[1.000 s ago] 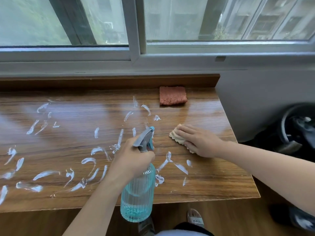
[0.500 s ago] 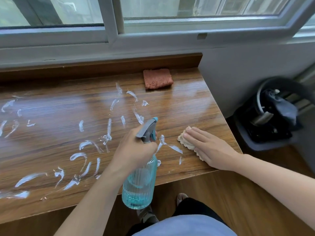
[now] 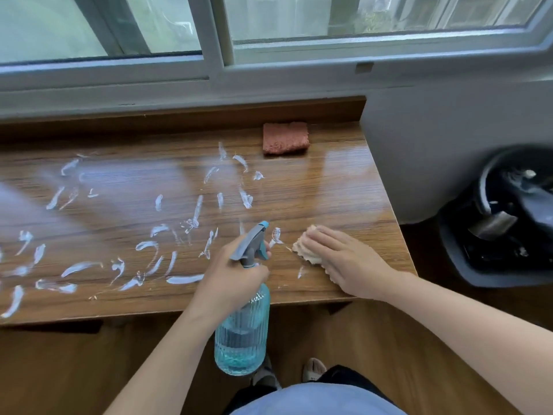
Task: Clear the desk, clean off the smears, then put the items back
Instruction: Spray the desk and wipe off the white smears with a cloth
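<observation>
Stretching beneath a sliding window (image 3: 299,22), a wood-grain surface (image 3: 344,187) carries white smears (image 3: 149,235) across its left and middle parts, many short curved streaks running at varied angles. At its right end a dark bin (image 3: 505,220) sits on the floor against a grey wall. A person's left hand (image 3: 236,274) has its fingers clenched round the neck of a ribbed blue spray bottle (image 3: 242,333), held over the near edge; its long axis runs roughly upright, base hanging below the edge, liquid pooled low, and the grey trigger head's nozzle points away from the person and slightly right, toward the window. The right hand (image 3: 347,259) lies flat, fingers straight and together, pressing a pale cloth (image 3: 305,250) onto the near right part of the surface. A reddish-brown sponge (image 3: 285,140) rests flat near the back ledge, well apart from both hands, its longer side parallel to the ledge.
</observation>
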{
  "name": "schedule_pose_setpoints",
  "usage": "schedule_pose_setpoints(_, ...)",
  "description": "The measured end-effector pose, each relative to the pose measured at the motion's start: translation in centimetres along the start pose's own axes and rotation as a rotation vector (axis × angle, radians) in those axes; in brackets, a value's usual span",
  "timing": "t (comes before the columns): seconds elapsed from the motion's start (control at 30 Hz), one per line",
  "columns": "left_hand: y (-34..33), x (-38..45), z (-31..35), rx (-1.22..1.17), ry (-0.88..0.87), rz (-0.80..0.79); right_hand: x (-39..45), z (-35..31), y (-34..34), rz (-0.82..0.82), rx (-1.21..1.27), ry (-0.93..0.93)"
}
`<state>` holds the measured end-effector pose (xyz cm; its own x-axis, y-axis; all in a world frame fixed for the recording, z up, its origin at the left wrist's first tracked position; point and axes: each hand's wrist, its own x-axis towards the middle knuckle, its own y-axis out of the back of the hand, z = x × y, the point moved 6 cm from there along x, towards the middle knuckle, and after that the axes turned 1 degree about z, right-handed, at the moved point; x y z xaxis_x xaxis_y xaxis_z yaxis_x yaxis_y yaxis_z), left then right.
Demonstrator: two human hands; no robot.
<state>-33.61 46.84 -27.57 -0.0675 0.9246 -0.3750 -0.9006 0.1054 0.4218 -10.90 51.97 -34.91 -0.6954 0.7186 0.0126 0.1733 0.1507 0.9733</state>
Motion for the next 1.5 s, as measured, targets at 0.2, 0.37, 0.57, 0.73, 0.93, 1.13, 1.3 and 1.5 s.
schedule_pose_setpoints(0.2,-1.6,-2.6,-1.1,-0.031,0.106,0.056,4.1,4.5,1.1,0.196,0.028,-0.412)
schedule_pose_setpoints(0.37,-2.8,-2.9,-1.5,0.020,0.173,0.056,0.8,-4.5,-1.5,0.043,0.002,0.165)
schedule_pose_setpoints(0.57,-3.1,-2.5,-3.1,0.101,0.236,0.009,1.9,2.6,0.9,0.171,0.051,-0.239)
schedule_pose_setpoints(0.73,-2.9,-1.7,-4.6,0.200,0.234,0.014,1.8,2.4,0.1,0.253,0.038,-0.514)
schedule_pose_setpoints(0.93,-1.3,-0.6,-4.5,0.227,0.130,0.015,-0.5,0.0,-2.1,0.158,-0.063,-0.446)
schedule_pose_setpoints(1.13,1.1,0.9,-4.3,0.215,0.138,-0.017,-0.6,-1.6,-2.6,0.173,-0.041,-0.578)
schedule_pose_setpoints(1.3,3.9,0.8,-4.3,0.059,0.095,-0.042,1.6,-4.5,-3.0,0.111,-0.090,-0.421)
schedule_pose_setpoints(1.5,8.3,-0.2,-3.4,0.055,-0.152,0.140,8.2,-1.4,-2.0,0.089,-0.023,-0.398)
